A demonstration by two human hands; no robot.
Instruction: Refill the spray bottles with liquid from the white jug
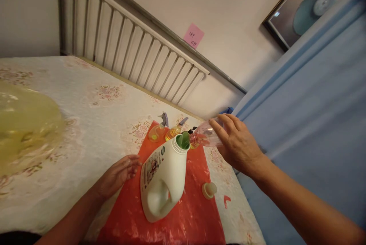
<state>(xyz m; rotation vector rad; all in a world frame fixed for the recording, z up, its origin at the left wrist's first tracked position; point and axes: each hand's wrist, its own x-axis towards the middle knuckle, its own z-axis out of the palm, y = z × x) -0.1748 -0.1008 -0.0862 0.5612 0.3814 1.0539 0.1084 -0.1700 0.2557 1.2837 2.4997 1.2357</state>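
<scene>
A white handled jug point(174, 168) with a printed label stands uncapped on a red plastic sheet point(197, 214). In its mouth is a green pouring spout point(183, 140). My right hand point(236, 142) is wrapped round a clear pinkish plastic bottle point(206, 132), tipped sideways with its neck at the jug's mouth. Whether liquid is flowing I cannot make out. Left of the jug, my left hand point(127, 168) has its fingers stretched out beside the label, holding nothing; contact with the jug is unclear.
Behind the jug are spray bottles, one nearly clear point(156, 133) and one yellow point(172, 133). A pale cap point(209, 190) lies on the sheet's right side. A large yellowish transparent object point(28, 123) occupies the flowered tablecloth point(94, 123) at left. A blue curtain point(309, 123) hangs at right.
</scene>
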